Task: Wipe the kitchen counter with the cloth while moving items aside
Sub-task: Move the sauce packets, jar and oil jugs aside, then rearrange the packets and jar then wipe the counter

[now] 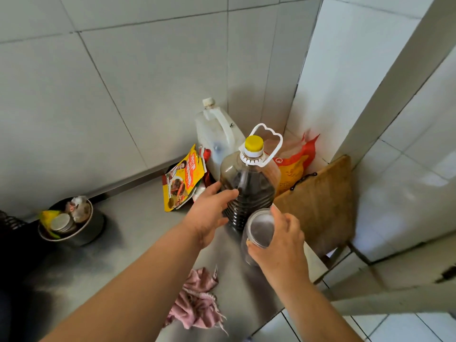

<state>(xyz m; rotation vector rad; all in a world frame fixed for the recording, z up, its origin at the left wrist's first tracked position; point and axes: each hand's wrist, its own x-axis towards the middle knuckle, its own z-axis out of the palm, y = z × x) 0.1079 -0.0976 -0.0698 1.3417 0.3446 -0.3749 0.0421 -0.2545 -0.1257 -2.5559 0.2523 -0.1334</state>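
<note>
A pink cloth [197,301] lies crumpled on the steel counter [138,213] near its front edge, under my forearms. My left hand [209,213] rests against the left side of a large dark oil bottle [249,183] with a yellow cap, fingers spread on it. My right hand [281,245] grips a clear plastic jar [259,230] from the right, just in front of the bottle.
A white jug [217,134] stands in the corner behind the bottle. Beside it lean a yellow-red seasoning packet [182,178] and an orange bag [296,166]. A wooden cutting board [323,198] leans at the right wall. A metal bowl [69,223] of odds sits at left.
</note>
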